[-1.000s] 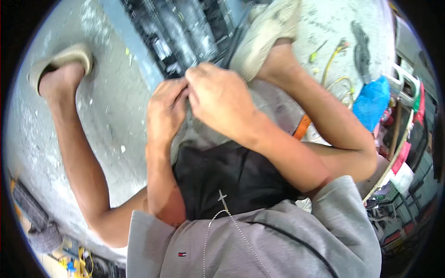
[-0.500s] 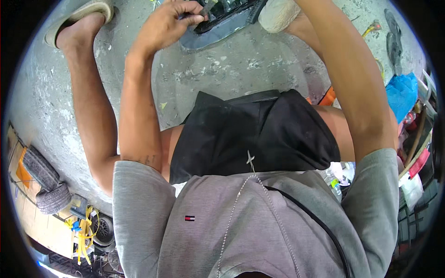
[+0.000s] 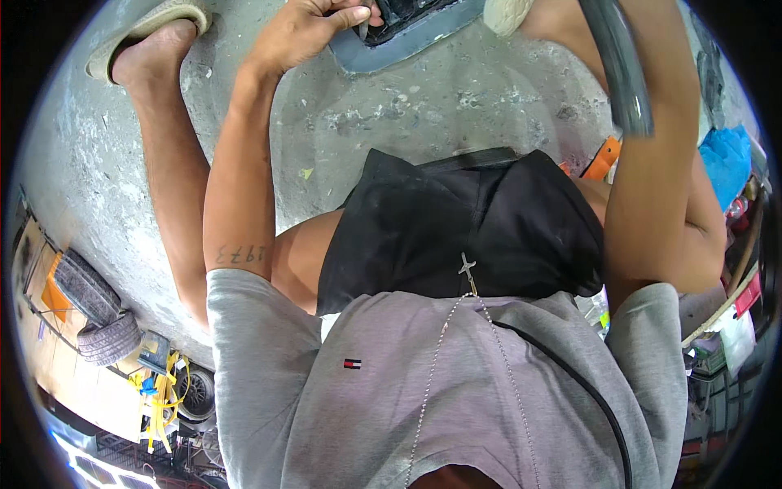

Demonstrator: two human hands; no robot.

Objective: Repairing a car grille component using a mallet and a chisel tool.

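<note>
My left hand (image 3: 301,31) is closed at the top edge, thumb and fingers pinching a thin greyish piece (image 3: 364,29) whose kind I cannot make out. It sits against the rim of a dark grey part with a curved edge (image 3: 383,59), which lies on the floor between my feet and is cut off by the picture's edge. My right forearm reaches up past the top edge, so the right hand is out of view. Alongside that forearm hangs a smooth dark grey bar (image 3: 621,73) with a blunt lower end; its upper end is cut off.
Grey, paint-spotted concrete floor (image 3: 358,130) lies around my legs. Near my right thigh are an orange object (image 3: 602,158) and a blue plastic bag (image 3: 725,163). Far lower left stand tyres (image 3: 110,338), a wheel (image 3: 195,391) and yellow straps (image 3: 163,399).
The dark grey bar has come into view beside my right forearm, which has shifted with its elbow more bent. My left hand stays pinched at the grey part; the whole view has shifted slightly.
</note>
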